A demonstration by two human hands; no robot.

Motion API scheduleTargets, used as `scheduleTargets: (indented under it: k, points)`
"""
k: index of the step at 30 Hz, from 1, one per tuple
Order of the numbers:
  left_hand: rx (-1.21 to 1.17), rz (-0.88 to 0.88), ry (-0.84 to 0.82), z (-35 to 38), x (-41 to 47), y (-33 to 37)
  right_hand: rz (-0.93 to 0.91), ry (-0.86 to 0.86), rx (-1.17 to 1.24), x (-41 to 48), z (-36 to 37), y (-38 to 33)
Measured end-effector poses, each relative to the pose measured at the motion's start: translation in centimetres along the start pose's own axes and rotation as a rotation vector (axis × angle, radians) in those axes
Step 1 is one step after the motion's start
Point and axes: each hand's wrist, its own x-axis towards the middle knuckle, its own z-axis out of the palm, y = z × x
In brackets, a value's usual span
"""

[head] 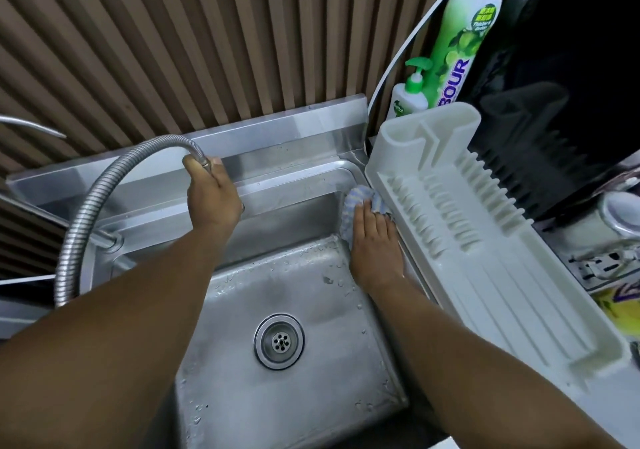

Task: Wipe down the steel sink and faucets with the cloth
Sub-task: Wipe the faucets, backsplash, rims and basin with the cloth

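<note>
- Steel-ribbed faucet hose [86,213] arcs up from the left rim. It looks springy and bendable, so I judge it is best steered from near its tip.
- Left hand [213,199] does just that, with fingers and thumb curled round the hose end above the back ledge.
- Sink [294,293] is brushed steel, rigid and flat-floored, and beaded with droplets, so likely slick. A round perforated drain [279,341] sits mid-floor.
- Cloth [358,206] is blue-and-white striped, soft and bunched, and lies at the basin's back right corner against the rim. It is light, limp and probably damp, so it should handle best under a spread palm.
- Right hand [375,251] presses it there, fingers fairly straight, tips sunk in the folds.
- White plastic dish rack [485,241], stiff and ridged, sits just beside the sink's right edge.
</note>
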Motion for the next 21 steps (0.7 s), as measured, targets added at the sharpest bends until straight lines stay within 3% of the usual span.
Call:
scheduleTargets:
  k: [4,13,21]
  points:
    - [0.001,0.000,0.000,0.1,0.0,0.1,-0.020,-0.020,-0.040,2.2,-0.5,-0.3]
    - [0.025,-0.011,0.040,0.2,-0.1,0.1,0.094,-0.018,0.112,-9.0,1.7,0.8]
    - [0.038,-0.005,0.052,0.6,0.2,-0.3,-0.013,-0.031,0.055,0.6,-0.8,-0.1]
